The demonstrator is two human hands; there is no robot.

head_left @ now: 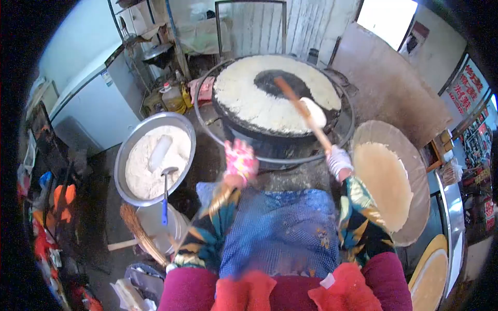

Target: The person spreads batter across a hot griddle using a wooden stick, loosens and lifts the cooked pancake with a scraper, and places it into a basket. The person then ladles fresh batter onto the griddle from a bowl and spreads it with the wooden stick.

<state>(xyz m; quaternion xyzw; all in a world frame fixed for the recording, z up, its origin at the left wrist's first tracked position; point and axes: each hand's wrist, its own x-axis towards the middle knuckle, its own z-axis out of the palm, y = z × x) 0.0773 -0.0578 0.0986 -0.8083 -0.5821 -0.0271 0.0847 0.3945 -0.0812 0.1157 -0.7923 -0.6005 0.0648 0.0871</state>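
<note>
My right hand [340, 159], in a white knit glove, is closed around the lower end of a long wooden spreader [298, 106]. The spreader reaches over a large round black griddle [277, 83]. A pale layer of batter [241, 93] covers much of the griddle, leaving a dark bare patch around the middle. Against the spreader's right side sits a thick white lump of batter [314, 114]. My left hand [240, 157], in a pink-and-white glove, is near the metal ring at the griddle's front, slightly blurred. Its fingers look apart, and nothing shows in it.
A metal basin [120, 171] of batter, with a blue-handled ladle [165, 199], stands at left above a white bucket [181, 228]. At right, thin round flatbreads [381, 181] lie on a round tray [417, 207]. A brush [142, 233] lies lower left.
</note>
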